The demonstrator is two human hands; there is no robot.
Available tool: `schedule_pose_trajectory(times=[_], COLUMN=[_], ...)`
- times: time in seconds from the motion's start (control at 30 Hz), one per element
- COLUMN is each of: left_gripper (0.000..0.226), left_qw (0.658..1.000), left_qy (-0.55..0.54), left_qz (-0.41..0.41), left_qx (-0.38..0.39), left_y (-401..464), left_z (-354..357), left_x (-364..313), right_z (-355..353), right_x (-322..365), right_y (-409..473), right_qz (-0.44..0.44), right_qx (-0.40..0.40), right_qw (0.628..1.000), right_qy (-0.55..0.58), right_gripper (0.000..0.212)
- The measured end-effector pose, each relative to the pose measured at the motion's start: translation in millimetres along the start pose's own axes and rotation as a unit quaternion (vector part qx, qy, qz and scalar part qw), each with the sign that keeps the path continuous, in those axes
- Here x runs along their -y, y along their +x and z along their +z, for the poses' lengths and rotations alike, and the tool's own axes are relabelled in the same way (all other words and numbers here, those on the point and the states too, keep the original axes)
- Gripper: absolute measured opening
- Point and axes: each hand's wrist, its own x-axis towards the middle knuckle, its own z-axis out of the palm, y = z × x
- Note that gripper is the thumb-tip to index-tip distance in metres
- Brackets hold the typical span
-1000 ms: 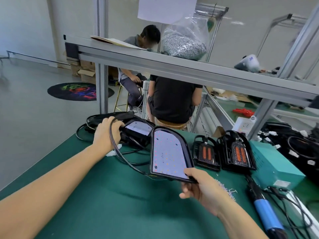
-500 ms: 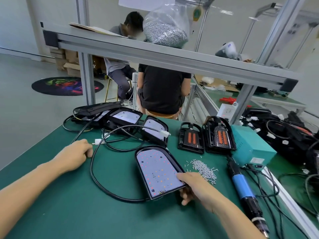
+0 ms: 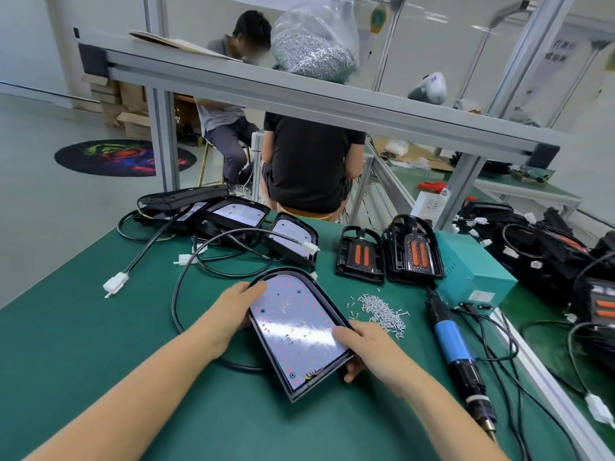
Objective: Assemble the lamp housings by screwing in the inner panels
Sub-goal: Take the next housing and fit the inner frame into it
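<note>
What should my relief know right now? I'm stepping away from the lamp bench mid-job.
Left hand grips the lamp housing's left edge; right hand grips its near right corner. The housing lies flat on the green mat with its LED panel seated face up. Loose screws are piled just right of it, and the electric screwdriver lies further right, untouched. Done: panel placed in the housing. Left: whether screws are in cannot be told; drive them. More housings wait at the back.
</note>
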Motion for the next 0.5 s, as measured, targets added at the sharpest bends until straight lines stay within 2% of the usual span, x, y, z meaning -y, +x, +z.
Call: schedule_pose_trajectory(times=[0.07,0.17,0.4,0.5], left_gripper=[0.027,0.028,0.037,0.039], left_qw=[0.989,0.968,0.947,0.941], left_qy=[-0.132,-0.234,-0.308,-0.325], left_qz=[-0.055,-0.090,-0.061,-0.055], left_qx=[0.026,0.031,0.070,0.075], left_y=[3.5,10.2,8.7,7.9], left_z=[7.1,10.2,6.7,5.9], left_x=[0.1,4.0,15.9,18.0], right_z=[0.3,-0.6,-6.0,-9.7], right_x=[-2.1,-3.9,-1.3,0.5], right_y=[-0.4,1.5,8.6,10.7], right_qz=[-0.007,-0.007,-0.030,-0.024], right_qx=[-0.005,-0.007,0.010,-0.002], right_qw=[1.000,1.000,0.995,0.992], right_qy=[-0.011,-0.025,-0.091,-0.126], right_gripper=[0.024,0.026,0.026,0.036])
